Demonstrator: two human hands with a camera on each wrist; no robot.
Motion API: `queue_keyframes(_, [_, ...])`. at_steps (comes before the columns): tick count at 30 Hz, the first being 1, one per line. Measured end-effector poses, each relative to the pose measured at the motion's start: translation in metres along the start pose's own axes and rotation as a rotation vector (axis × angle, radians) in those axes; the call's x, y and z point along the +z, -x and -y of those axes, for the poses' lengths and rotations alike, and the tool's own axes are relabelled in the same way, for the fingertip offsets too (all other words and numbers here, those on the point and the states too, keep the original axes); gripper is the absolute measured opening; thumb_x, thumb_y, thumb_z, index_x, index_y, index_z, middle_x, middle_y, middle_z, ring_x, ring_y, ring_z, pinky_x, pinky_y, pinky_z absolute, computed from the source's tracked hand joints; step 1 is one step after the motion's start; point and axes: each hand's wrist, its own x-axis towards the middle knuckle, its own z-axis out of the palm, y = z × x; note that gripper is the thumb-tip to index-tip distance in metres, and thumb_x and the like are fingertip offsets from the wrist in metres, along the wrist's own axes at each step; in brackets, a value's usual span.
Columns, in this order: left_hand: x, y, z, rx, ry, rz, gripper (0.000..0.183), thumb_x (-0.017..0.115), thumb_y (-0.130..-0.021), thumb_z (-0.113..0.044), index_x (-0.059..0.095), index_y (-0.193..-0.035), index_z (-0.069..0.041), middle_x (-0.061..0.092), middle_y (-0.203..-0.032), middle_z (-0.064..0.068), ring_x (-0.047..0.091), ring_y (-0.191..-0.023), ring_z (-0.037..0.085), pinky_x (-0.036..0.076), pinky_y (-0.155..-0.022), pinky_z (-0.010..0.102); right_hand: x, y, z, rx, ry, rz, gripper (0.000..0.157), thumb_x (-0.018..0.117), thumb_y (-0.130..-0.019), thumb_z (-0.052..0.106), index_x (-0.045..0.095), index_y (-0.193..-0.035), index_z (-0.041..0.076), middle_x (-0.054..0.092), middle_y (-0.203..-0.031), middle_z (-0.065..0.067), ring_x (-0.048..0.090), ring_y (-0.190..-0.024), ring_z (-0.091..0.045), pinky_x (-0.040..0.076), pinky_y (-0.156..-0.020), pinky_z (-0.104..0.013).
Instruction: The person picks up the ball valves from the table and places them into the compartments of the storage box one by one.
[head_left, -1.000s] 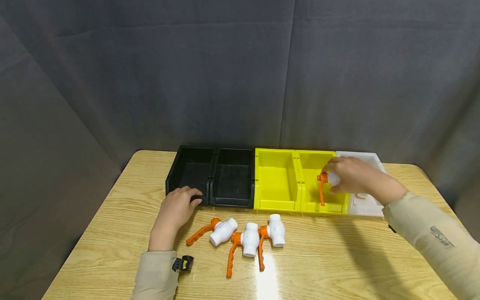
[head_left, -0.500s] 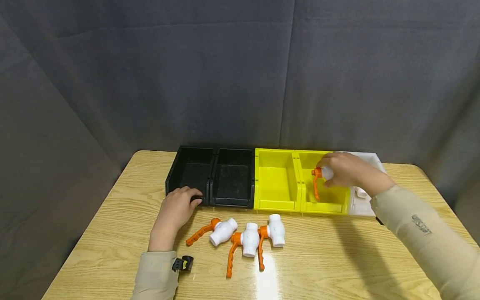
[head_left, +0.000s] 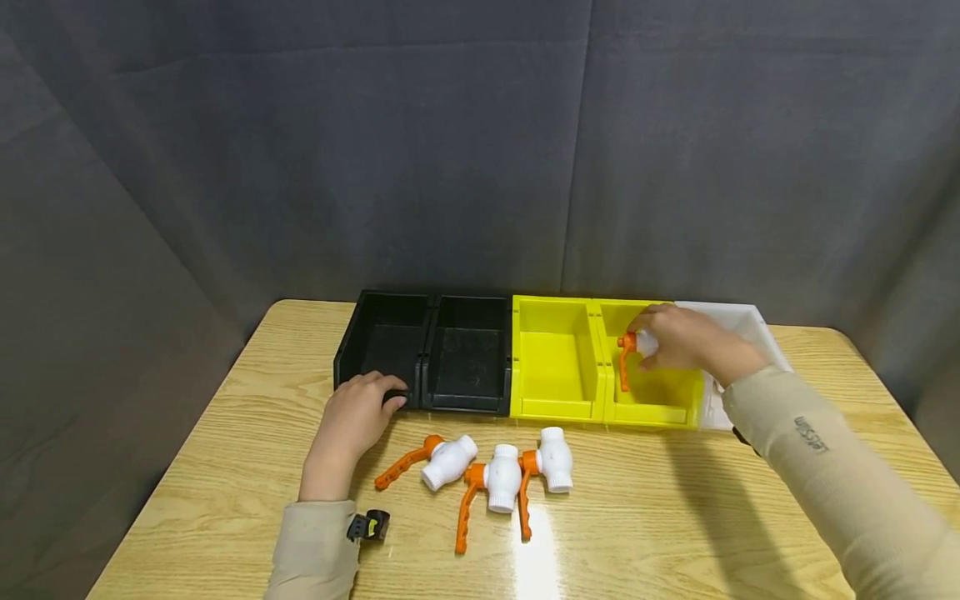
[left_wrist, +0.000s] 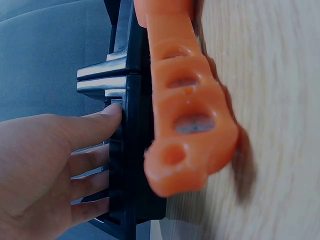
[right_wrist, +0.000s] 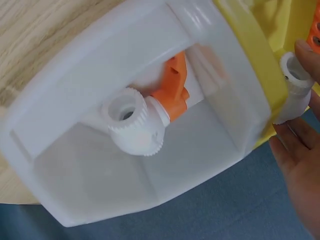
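Note:
My right hand (head_left: 678, 337) holds a white ball valve (head_left: 647, 343) by its body over the right-hand yellow bin (head_left: 652, 415). The valve's orange lever hangs down on its left side. In the right wrist view, the open end of this valve (right_wrist: 295, 75) shows between thumb and fingers. My left hand (head_left: 360, 412) grips the front rim of the leftmost black bin (left_wrist: 131, 150), thumb and fingers on either side of the wall. Three more ball valves lie on the table: a left one (head_left: 450, 462), a middle one (head_left: 504, 479) and a right one (head_left: 557, 460).
A second black bin (head_left: 468, 404) and another yellow bin (head_left: 555, 408) stand between the bins at my hands. At the right end, a translucent white bin (right_wrist: 90, 65) contains another ball valve (right_wrist: 135, 127). A grey curtain (head_left: 450, 167) hangs behind the wooden table (head_left: 225, 442).
My right hand has moved left and slightly farther back with the ball valve, deeper over the right-hand yellow bin. The left hand has stayed on the black bin's rim.

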Motion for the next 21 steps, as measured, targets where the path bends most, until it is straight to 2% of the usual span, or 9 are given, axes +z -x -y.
queue_keyframes(10, [-0.001, 0.0, 0.0, 0.003, 0.003, -0.001, 0.022, 0.069, -0.095, -0.021, 0.073, -0.115, -0.011, 0.067, -0.115, 0.012, 0.06, -0.113, 0.036, 0.043, -0.101, 0.054, 0.015, -0.002, 0.0, 0.04, 0.025, 0.04, 0.046, 0.087, -0.074, 0.017, 0.07, -0.114, 0.002, 0.063, -0.119, -0.017, 0.059, -0.11, -0.039, 0.049, -0.094, -0.054])
queue_keyframes(21, [-0.001, -0.001, 0.0, -0.006, 0.003, 0.01, 0.023, 0.068, -0.095, -0.021, 0.073, -0.115, -0.011, 0.067, -0.116, 0.013, 0.059, -0.114, 0.037, 0.042, -0.102, 0.055, 0.025, -0.004, 0.004, -0.051, 0.042, -0.011, 0.041, 0.089, -0.069, 0.015, 0.071, -0.103, 0.001, 0.066, -0.104, -0.013, 0.063, -0.094, -0.034, 0.053, -0.086, -0.05])
